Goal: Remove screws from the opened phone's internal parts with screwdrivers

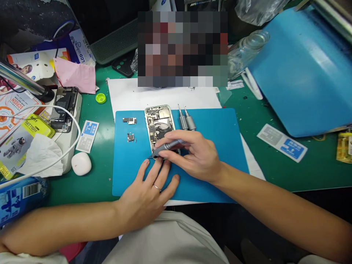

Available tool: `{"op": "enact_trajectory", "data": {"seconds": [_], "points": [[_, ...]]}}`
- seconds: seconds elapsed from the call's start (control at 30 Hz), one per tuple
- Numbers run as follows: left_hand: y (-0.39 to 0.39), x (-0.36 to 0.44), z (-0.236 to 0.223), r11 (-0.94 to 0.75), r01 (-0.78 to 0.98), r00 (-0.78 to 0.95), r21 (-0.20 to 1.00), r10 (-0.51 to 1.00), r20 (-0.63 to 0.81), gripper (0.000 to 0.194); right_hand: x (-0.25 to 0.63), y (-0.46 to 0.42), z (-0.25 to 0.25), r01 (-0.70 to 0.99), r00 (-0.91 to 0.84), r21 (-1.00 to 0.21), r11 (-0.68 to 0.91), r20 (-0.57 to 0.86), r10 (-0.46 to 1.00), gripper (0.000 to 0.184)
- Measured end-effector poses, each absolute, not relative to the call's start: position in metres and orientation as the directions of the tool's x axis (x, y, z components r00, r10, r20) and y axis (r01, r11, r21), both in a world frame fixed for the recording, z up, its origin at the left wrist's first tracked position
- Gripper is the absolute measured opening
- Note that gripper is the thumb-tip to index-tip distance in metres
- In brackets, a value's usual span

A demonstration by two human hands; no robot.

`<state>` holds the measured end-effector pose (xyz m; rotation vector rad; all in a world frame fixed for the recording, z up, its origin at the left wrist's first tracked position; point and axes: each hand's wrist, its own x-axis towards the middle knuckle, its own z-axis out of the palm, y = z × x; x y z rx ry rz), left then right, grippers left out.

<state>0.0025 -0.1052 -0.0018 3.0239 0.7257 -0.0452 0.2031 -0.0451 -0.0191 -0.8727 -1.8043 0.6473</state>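
An opened smartphone (pixel 160 123) lies on the blue mat (pixel 214 157), its inner parts exposed. My right hand (pixel 196 156) is closed around a grey pen-shaped tool (pixel 168 147). The tool slants down to the left, and its thin dark tip reaches the phone's lower left corner. At the phone's bottom edge, the fingertips of my left hand (pixel 154 187) touch down with fingers spread, holding nothing. My right hand and the tool cover the phone's lower right part. Just right of the phone lie two grey screwdrivers (pixel 187 121).
Small phone parts, a metal-plated piece (pixel 129 120) and a small board (pixel 131 137), lie left of the phone. Further left are a white case (pixel 81 164), a white cable (pixel 78 128) and another opened phone (pixel 64 108). A glass jar (pixel 244 51) stands at the back right.
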Motion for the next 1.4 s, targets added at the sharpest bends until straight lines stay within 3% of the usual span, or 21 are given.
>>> {"op": "enact_trajectory", "data": {"seconds": [0.47, 0.83, 0.97, 1.17, 1.3, 1.4], "points": [[-0.104, 0.002, 0.000, -0.891, 0.452, 0.892, 0.045, 0.450, -0.040, 0.071, 0.208, -0.043, -0.019, 0.255, -0.145, -0.753, 0.607, 0.591, 0.794, 0.061], [-0.106, 0.002, -0.001, -0.887, 0.457, 0.889, 0.061, 0.457, -0.020, 0.073, 0.210, -0.041, -0.021, 0.269, -0.072, -0.737, 0.620, 0.627, 0.776, 0.063], [-0.105, 0.001, -0.002, -0.889, 0.454, 0.891, 0.064, 0.452, -0.034, 0.074, 0.213, -0.039, -0.018, 0.305, 0.027, -0.724, 0.619, 0.656, 0.754, 0.051], [-0.103, 0.000, -0.003, -0.888, 0.451, 0.892, 0.090, 0.446, -0.067, 0.080, 0.216, -0.035, -0.014, 0.217, 0.121, -0.716, 0.663, 0.694, 0.710, 0.030], [-0.104, -0.001, -0.001, -0.888, 0.449, 0.893, 0.101, 0.443, -0.075, 0.083, 0.227, -0.032, -0.012, 0.333, 0.096, -0.687, 0.645, 0.706, 0.702, 0.031], [-0.103, -0.002, 0.000, -0.889, 0.445, 0.895, 0.104, 0.440, -0.073, 0.083, 0.247, -0.033, -0.004, 0.555, -0.107, -0.536, 0.636, 0.713, 0.693, 0.036]]}}
